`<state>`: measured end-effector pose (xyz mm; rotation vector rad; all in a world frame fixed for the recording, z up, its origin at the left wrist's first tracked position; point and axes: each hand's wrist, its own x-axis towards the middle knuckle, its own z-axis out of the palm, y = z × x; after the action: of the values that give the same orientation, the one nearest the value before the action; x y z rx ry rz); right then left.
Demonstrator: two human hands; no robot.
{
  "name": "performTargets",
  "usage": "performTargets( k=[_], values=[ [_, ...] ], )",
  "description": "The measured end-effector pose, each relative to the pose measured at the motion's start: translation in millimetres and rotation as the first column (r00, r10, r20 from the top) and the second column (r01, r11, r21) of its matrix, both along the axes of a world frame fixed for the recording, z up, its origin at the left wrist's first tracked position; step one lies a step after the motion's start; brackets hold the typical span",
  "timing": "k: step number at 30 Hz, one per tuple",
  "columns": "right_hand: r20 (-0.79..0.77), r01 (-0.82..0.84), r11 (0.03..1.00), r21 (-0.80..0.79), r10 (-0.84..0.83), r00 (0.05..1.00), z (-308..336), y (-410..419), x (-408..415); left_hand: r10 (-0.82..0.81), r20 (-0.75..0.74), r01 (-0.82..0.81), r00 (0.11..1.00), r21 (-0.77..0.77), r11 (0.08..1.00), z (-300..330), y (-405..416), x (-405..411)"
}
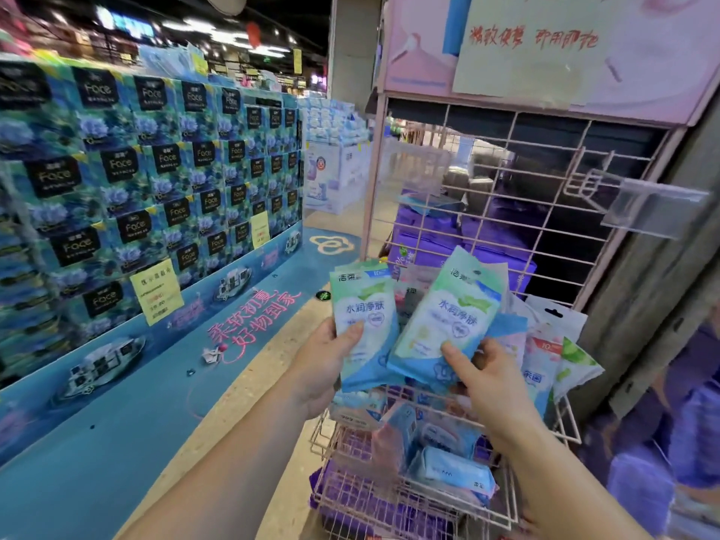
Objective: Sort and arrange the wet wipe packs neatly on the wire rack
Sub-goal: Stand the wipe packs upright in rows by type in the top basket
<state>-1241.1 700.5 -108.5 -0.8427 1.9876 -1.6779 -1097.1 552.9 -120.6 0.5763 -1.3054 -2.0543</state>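
My left hand (325, 366) grips a green-and-blue wet wipe pack (364, 305) upright, thumb across its front. Beside it, my right hand (483, 378) holds a second, matching wet wipe pack (448, 317), tilted to the right, thumb on its lower face. Both packs are lifted in front of the pink wire rack (502, 177). Behind my right hand, several other packs (545, 356) in pink, white and green lean in the rack's upper basket. A lower wire basket (393, 500) holds loose blue packs (452, 469) lying flat and askew.
A wall of blue tissue boxes (148, 169) fills the left side, on a blue printed platform (117, 403). Purple packages (448, 228) sit behind the rack's grid. A clear plastic label holder (654, 208) juts out at the right. A grey pillar (662, 267) stands beside the rack.
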Motion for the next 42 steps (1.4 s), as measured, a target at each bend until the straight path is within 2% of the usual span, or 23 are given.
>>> performTargets(
  k=[7,11,16,20,23,26,31,35,42],
  values=[
    [0.150,-0.017,1.000,-0.019,0.020,0.988,0,-11,33,-0.155,0.073,0.158,0.985,-0.032,0.987,-1,-25,5],
    [0.123,-0.049,0.999,0.019,0.047,0.991,-1,-7,34,-0.202,0.079,0.207,0.976,-0.056,0.977,5,-6,1],
    [0.021,-0.178,0.981,0.070,0.177,0.984,3,-8,33,-0.079,0.175,0.100,0.981,-0.114,0.988,12,24,2],
    [0.103,-0.251,0.964,0.085,0.242,0.965,1,-22,39,0.039,0.182,-0.019,0.983,-0.110,0.994,10,8,22],
    [-0.040,-0.140,0.977,0.161,0.148,0.988,4,-35,36,0.099,0.169,-0.087,0.981,-0.079,0.993,10,-22,45],
    [-0.144,0.006,0.978,0.210,0.025,0.989,8,-49,35,0.088,0.145,-0.077,0.986,-0.079,0.994,10,-54,61],
    [-0.101,0.018,0.964,0.266,0.009,0.995,6,-79,46,0.018,0.048,-0.017,0.999,-0.028,0.999,11,-74,60],
    [-0.038,0.072,0.962,0.264,-0.064,0.997,-3,-98,49,-0.067,0.009,0.067,0.998,-0.027,0.997,13,-70,43],
    [-0.077,0.131,0.918,0.375,-0.110,0.991,-13,-105,40,-0.179,0.120,0.183,0.976,-0.023,0.983,7,-61,27]
  ],
)
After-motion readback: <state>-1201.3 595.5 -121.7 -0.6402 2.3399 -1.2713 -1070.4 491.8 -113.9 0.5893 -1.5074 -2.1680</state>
